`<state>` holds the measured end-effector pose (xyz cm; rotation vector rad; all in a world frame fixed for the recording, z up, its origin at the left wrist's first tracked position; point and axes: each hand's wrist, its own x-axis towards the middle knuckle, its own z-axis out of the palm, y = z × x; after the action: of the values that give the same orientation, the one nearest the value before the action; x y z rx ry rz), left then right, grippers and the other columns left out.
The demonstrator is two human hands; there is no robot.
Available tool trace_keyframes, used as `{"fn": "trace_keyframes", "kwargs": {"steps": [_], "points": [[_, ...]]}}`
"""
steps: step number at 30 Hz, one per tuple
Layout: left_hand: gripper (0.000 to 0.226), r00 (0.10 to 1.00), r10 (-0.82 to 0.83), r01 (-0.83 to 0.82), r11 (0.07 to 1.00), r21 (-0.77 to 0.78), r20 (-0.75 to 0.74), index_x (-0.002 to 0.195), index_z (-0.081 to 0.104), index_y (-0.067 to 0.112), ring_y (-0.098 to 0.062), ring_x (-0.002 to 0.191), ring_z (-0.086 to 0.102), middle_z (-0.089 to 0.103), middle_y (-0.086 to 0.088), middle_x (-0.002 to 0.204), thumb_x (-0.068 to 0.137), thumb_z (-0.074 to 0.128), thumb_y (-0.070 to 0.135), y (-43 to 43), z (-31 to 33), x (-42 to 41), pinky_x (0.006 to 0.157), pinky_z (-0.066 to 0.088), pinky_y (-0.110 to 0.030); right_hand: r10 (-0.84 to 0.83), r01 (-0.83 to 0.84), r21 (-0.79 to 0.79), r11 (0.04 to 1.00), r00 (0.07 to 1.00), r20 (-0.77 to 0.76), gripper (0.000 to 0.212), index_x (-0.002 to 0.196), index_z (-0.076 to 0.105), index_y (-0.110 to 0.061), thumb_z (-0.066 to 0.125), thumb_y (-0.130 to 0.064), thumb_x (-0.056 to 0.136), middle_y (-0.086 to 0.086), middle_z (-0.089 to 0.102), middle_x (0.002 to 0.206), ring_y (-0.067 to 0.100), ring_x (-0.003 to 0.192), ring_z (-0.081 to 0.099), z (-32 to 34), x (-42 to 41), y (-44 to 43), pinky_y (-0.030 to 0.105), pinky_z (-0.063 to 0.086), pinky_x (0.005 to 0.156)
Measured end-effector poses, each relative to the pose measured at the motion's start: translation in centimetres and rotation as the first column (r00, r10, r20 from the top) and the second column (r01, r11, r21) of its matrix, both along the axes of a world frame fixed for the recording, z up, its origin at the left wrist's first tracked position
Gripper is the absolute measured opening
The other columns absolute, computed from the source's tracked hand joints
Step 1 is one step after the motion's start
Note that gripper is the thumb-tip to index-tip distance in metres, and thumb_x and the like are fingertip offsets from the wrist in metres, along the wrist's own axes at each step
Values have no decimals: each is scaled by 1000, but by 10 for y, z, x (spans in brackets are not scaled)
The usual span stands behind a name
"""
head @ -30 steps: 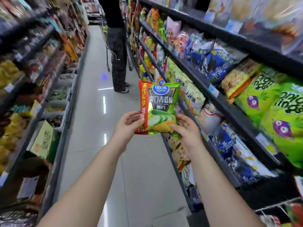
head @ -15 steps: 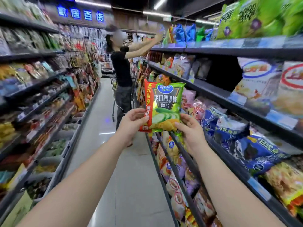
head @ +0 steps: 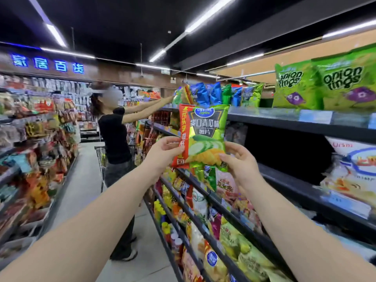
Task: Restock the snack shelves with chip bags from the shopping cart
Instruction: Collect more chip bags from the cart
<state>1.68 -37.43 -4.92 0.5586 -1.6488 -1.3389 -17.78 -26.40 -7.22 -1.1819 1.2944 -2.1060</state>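
1. We are reaching both bare forearms forward over the aisle, with the snack shelves point(head: 295, 187) running along our right.
2. Our left hand point(head: 162, 153) is gripping the lower left edge of the cucumber-flavour chip bag point(head: 205, 135), thumb pressing on the red strip at the front and fingers curling behind.
3. Our right hand point(head: 240, 165) is pinching the bag's lower right corner, its fingers curling round the edge.
4. We are holding the green and red bag upright in the air between both hands, in front of the shelving and level with the second shelf from the top; it is touching no shelf.
5. Just below the bag, a pink snack bag point(head: 225, 182) is standing on a lower shelf, and yellow-green bags point(head: 244, 247) are filling a row nearer to us.
6. To the right, white snack bags point(head: 354, 174) are sitting on the second shelf.
7. On the top shelf point(head: 284, 117), green onion rings bags point(head: 343, 82) are standing upright, and farther along blue and green chip bags point(head: 215, 94) are lining up.
8. Farther down the aisle, a person in a black top point(head: 116, 135) is stretching both arms to the top-shelf bags.
9. A shopping cart point(head: 101, 157) is standing beside that person.
10. At the far left, a blue illuminated sign point(head: 47, 64) is glowing above packed shelves.
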Motion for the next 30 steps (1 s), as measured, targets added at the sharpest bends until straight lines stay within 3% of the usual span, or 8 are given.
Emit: {"fn": "trace_keyframes", "kwargs": {"steps": [4, 8, 12, 16, 19, 22, 26, 30], "points": [[25, 1000, -10, 10, 1000, -26, -23, 112, 62, 21, -24, 88, 68, 72, -3, 107, 89, 70, 20, -67, 26, -39, 81, 51, -40, -55, 54, -16, 998, 996, -70, 45, 107, 67, -17, 82, -17, 65, 12, 69, 115, 33, 113, 62, 34, -29, -59, 47, 48, 100], [22, 992, -48, 44, 998, -43, -119, 116, 59, 14, -9, 64, 67, 71, 2, 92, 94, 62, 12, -129, 58, -88, 59, 50, -25, -99, 91, -54, 994, 982, -164, 38, 113, 64, -10, 78, -7, 77, 10, 68, 115, 29, 111, 63, 74, -73, -114, 36, 52, 87], [22, 986, -90, 78, 993, -89, -143, 116, 59, 19, -20, 81, 66, 69, -5, 105, 95, 62, 14, -189, 96, -145, 82, 50, -39, -204, 191, -79, 978, 954, -218, 43, 106, 66, -20, 84, -20, 66, 7, 68, 113, 24, 107, 64, 120, -117, -165, 39, 52, 90], [28, 981, -116, 93, 985, -146, -156, 122, 55, 15, -16, 79, 67, 66, -10, 111, 96, 60, 11, -248, 133, -204, 62, 57, -29, -266, 259, -63, 964, 932, -246, 37, 104, 65, -18, 81, -10, 72, 5, 67, 106, 13, 78, 59, 164, -161, -214, 21, 42, 62], [24, 970, -131, 93, 978, -187, -205, 118, 55, 19, -9, 76, 67, 67, -2, 101, 96, 62, 15, -283, 145, -246, 61, 54, -21, -291, 290, -31, 957, 942, -167, 38, 112, 60, -5, 69, 9, 78, 12, 64, 94, 6, 56, 59, 185, -186, -245, 14, 40, 45], [23, 946, -194, 139, 967, -216, -261, 118, 53, 22, -5, 75, 68, 68, 3, 97, 97, 61, 16, -311, 145, -287, 65, 53, -17, -400, 404, -13, 915, 902, -164, 44, 116, 59, -6, 66, 10, 76, 13, 65, 98, 16, 74, 62, 199, -205, -267, 22, 47, 60], [27, 910, -328, 255, 926, -280, -255, 117, 53, 25, -19, 86, 69, 69, -9, 106, 96, 60, 10, -343, 151, -339, 73, 57, -25, -532, 569, 68, 819, 799, -279, 57, 125, 53, -16, 67, 9, 76, 10, 62, 97, 19, 86, 58, 212, -232, -283, 29, 44, 62], [42, 870, -465, 398, 858, -325, -162, 133, 48, 18, -16, 81, 67, 67, -10, 114, 95, 59, 5, -370, 165, -391, 66, 56, -25, -634, 693, 144, 707, 710, -307, 79, 125, 50, -27, 84, -18, 53, 11, 63, 110, 28, 102, 61, 224, -253, -296, 47, 51, 88]]}}
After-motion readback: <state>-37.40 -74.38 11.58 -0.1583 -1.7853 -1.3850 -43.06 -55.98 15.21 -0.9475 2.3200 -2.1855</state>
